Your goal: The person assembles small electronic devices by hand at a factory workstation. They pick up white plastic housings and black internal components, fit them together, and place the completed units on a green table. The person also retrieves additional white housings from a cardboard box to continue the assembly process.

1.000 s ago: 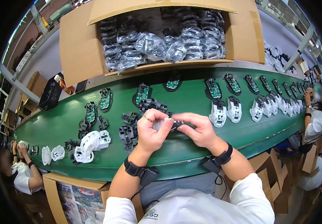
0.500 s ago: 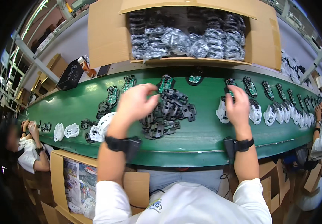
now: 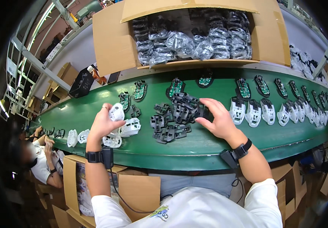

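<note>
My left hand [image 3: 104, 123] is on the left side of the green belt, with a white plastic mouse shell [image 3: 117, 112] between its fingers and thumb. Against that hand lie more white shells [image 3: 130, 127], one of them partly under the thumb. My right hand [image 3: 221, 121] reaches to the edge of a heap of black plastic parts [image 3: 167, 133]. Its fingers and thumb are apart, curved around the heap's right side. Whether the fingertips touch a part cannot be made out. Behind the heap lies a black mouse base with a green circuit board [image 3: 176, 86].
White shells [image 3: 254, 114] and bases with boards [image 3: 262, 86] line the right of the belt [image 3: 209, 146]. An open carton [image 3: 198, 62] of bagged parts stands beyond it. Co-workers sit at both ends. A black box [image 3: 82, 83] and bottle [image 3: 96, 75] stand far left.
My right hand has moved left from the row of white shells to the black heap. My left hand has gone from above the heap to the white shells. The view has shifted slightly.
</note>
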`<state>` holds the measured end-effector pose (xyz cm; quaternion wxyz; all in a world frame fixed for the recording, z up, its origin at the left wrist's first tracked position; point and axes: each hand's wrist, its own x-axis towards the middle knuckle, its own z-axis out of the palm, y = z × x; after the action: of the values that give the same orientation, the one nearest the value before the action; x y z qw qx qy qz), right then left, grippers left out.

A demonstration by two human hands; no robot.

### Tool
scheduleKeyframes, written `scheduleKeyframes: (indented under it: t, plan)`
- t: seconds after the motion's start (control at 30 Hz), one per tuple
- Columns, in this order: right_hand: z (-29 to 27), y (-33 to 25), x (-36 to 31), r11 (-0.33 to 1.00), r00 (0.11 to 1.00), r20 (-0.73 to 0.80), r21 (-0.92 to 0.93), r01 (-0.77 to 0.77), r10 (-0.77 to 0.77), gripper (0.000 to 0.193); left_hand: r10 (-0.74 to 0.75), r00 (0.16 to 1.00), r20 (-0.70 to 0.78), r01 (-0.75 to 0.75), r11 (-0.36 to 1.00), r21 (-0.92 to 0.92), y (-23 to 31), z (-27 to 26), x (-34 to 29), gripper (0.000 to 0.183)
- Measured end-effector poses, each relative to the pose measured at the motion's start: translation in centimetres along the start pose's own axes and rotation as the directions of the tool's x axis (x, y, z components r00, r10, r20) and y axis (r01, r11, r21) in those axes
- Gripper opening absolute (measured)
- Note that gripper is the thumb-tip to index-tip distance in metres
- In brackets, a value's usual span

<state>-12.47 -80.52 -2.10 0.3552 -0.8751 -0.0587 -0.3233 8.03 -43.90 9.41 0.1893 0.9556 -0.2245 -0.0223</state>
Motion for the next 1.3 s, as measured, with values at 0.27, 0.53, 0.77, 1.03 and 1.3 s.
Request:
scheduleKeyframes:
  t: [0.27,0.53,0.77,1.03,1.3]
  plan:
    - [-0.2,0.0,-0.6,0.936,0.97,-0.24,0.348,0.053,0.034,0.062,0.294,0.933,-0.208,-0.216,-0.005,-0.976,16.3,12.8,0.2,0.032]
    - [1.0,1.0,-1.1,0.774,0.947,-0.146,0.619,-0.137,0.284,0.061,0.292,0.956,0.027,0.185,-0.531,-0.827,17.6,18.3,1.4,0.027]
    - [0.3,0.5,-0.7,0.926,0.931,-0.298,0.366,-0.091,0.21,0.055,0.36,0.931,-0.06,0.097,-0.403,-0.91,16.8,18.2,1.1,0.053]
    - [-0.2,0.2,-0.6,0.991,0.964,-0.264,0.132,0.026,0.009,0.06,0.228,0.967,-0.117,-0.055,-0.259,-0.964,17.5,19.5,0.3,0.021]
    - [0.4,0.5,-0.9,0.628,0.927,0.025,0.728,-0.274,0.375,0.065,0.291,0.95,-0.113,-0.084,-0.112,-0.99,18.1,19.7,-0.2,0.017]
